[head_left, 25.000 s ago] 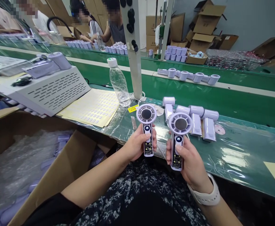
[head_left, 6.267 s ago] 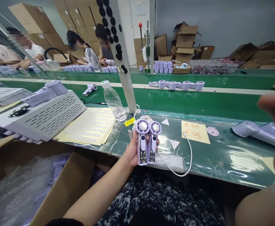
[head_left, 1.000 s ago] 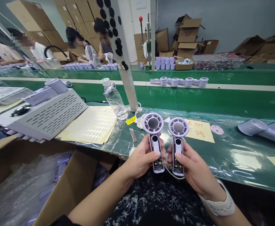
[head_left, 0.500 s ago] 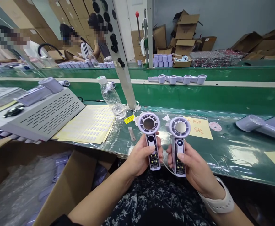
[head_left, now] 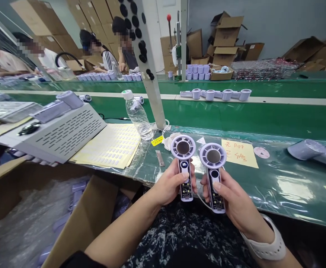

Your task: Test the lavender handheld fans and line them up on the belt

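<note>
Two lavender handheld fans are held upright side by side, their round grilles facing me and circuit boards showing in the handles. My left hand [head_left: 172, 182] is closed around the left fan [head_left: 183, 148], thumb on its front below a lit display that seems to read 69. Around the right fan [head_left: 213, 156] my right hand [head_left: 228, 190] is closed, its thumb also on the front, under a dark round display. A white cable [head_left: 203, 201] runs to the bottom of the right fan. Behind the fans lies a yellow note [head_left: 239, 153] with red handwriting.
A water bottle [head_left: 137, 117] stands near a metal post [head_left: 152, 89]. To the left are sticker sheets [head_left: 109, 147] and a slotted grey box [head_left: 68, 130]. Below sits an open carton [head_left: 82, 219]. More fans [head_left: 226, 95] line the conveyor; co-workers sit across it.
The left fan's display has lit up, while the right fan's display, which showed 20, has gone dark. Both hands keep their hold; the whole view has shifted slightly.
</note>
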Tool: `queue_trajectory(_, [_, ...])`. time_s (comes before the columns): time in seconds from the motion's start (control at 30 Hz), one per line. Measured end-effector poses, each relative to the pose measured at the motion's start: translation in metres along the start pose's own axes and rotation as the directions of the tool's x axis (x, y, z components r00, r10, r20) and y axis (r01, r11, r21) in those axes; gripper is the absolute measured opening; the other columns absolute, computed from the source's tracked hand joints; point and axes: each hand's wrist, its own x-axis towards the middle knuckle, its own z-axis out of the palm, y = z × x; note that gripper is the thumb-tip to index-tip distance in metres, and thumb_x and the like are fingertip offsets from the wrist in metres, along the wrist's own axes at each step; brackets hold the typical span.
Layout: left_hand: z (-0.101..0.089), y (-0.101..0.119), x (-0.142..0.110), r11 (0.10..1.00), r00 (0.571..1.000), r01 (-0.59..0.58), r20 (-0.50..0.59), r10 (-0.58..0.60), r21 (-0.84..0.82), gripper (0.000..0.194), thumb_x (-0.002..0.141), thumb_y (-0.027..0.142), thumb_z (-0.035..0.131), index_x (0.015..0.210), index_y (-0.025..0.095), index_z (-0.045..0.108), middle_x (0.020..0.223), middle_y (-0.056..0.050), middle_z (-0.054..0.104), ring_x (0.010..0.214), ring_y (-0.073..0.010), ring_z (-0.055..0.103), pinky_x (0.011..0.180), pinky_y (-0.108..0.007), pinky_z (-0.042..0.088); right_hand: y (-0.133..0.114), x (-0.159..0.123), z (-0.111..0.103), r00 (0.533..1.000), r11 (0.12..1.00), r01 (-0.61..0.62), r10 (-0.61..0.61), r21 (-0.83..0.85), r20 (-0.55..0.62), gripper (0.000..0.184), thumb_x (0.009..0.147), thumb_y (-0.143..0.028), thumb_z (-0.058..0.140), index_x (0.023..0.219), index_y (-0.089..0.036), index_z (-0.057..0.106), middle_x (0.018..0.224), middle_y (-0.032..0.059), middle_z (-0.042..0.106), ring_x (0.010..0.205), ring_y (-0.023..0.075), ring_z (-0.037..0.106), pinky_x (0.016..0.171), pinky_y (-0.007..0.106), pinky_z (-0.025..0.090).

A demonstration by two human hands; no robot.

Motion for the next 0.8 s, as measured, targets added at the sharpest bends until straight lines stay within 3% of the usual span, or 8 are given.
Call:
queue_trajectory(0.13, [-0.0003,-0.0047,-0.0016,1.000,1.000,-0.009,-0.015,0.009,0.002,0.043,0.079,0.040,0.080,0.105,0.020,0.053,0.090,0.000,0.059,0.066,-0.0111,0.060,0.058,-0.025,0.054,0.0015,0.0013,0.0009,0.999,1.000,-0.007,0.008,0.029,-0.036,0.025,0.094,-0.041,0.071,0.113,-0.025,0.067,0.093,0.0015,0.066,0.072,0.0145,0.060,0.064,0.026,0.053])
queue_trajectory(0.3, [-0.0014,-0.0048,-0.0034,0.999,0.997,-0.022,0.073,0.019,0.032,0.040,0.082,0.042,0.078,0.105,0.020,0.054,0.086,-0.001,0.062,0.067,-0.0135,0.063,0.064,-0.029,0.056,0.0018,-0.0017,-0.0003,1.000,0.999,0.006,-0.004,0.049,-0.024,0.031,0.091,-0.046,0.075,0.110,-0.023,0.068,0.093,0.0029,0.067,0.071,0.0148,0.061,0.063,0.027,0.053])
queue_trajectory(0.43, [-0.0017,-0.0030,-0.0006,0.997,0.999,-0.042,-0.007,0.042,0.066,0.037,0.083,0.039,0.076,0.105,0.020,0.054,0.084,0.000,0.062,0.065,-0.0128,0.062,0.062,-0.027,0.053,0.0012,-0.0016,0.0001,0.998,1.000,0.006,-0.005,0.022,-0.070,0.028,0.091,-0.046,0.074,0.106,-0.023,0.067,0.091,0.0026,0.066,0.068,0.0143,0.060,0.060,0.027,0.051])
queue_trajectory(0.53, [-0.0015,-0.0018,-0.0008,1.000,0.999,-0.005,-0.039,0.006,0.026,0.039,0.083,0.038,0.076,0.110,0.020,0.055,0.088,-0.001,0.062,0.071,-0.0142,0.063,0.065,-0.028,0.054,0.0014,-0.0010,0.0003,0.996,0.999,-0.027,0.030,0.036,-0.079,0.029,0.091,-0.048,0.074,0.103,-0.022,0.067,0.089,0.0034,0.067,0.070,0.0157,0.061,0.062,0.028,0.052])
queue_trajectory(0.7, [0.0001,-0.0002,-0.0049,0.996,0.999,0.009,0.052,-0.004,-0.093,0.049,0.076,0.025,0.081,0.118,0.021,0.055,0.100,-0.001,0.058,0.075,-0.0124,0.062,0.065,-0.028,0.055,0.0010,-0.0014,-0.0006,0.989,0.994,-0.055,0.067,0.094,-0.133,0.030,0.091,-0.047,0.074,0.104,-0.020,0.067,0.090,0.0035,0.068,0.071,0.0145,0.061,0.066,0.028,0.054])
queue_trajectory(0.8, [0.0005,-0.0001,-0.0045,0.996,0.999,-0.012,0.038,0.015,-0.091,0.050,0.076,0.023,0.080,0.119,0.022,0.054,0.100,0.000,0.057,0.077,-0.0132,0.062,0.066,-0.030,0.056,-0.0008,-0.0018,-0.0004,0.987,0.992,-0.060,0.076,0.113,-0.143,0.031,0.088,-0.046,0.077,0.101,-0.019,0.068,0.091,0.0039,0.069,0.071,0.0145,0.062,0.065,0.027,0.054])
